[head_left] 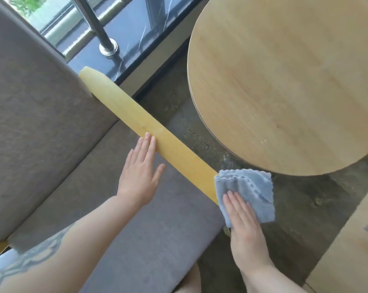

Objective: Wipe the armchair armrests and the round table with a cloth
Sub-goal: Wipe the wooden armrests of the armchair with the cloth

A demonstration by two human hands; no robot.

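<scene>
1. Your right hand [243, 216] lies flat with straight fingers on a folded, light-blue microfibre cloth [249, 192], pressing it onto the near end of the long, yellow wooden armrest [136, 121]; the cloth's far edge hangs past the armrest toward the floor.
2. Your left hand [139, 176] is spread open, fingers straight and holding nothing, its fingertips [150, 140] touching the inner edge of that armrest about midway along, the palm over the grey fabric seat cushion [153, 233].
3. Your left forearm [62, 250], bearing a dark tattoo, crosses the cushion from the lower left.
4. The armrest runs diagonally from the cloth up and left to the grey upholstered backrest [35, 115] of the armchair.
5. To the right, the round, light-wood table [295, 81] stands just beside the armrest, apart from it, with mottled dark flooring [183, 115] between; the cloth's far corner sits near the table's near rim.
6. Beyond, a dark marble-veined window ledge [136, 37] carries a polished steel railing post [103, 37] with a round base.
</scene>
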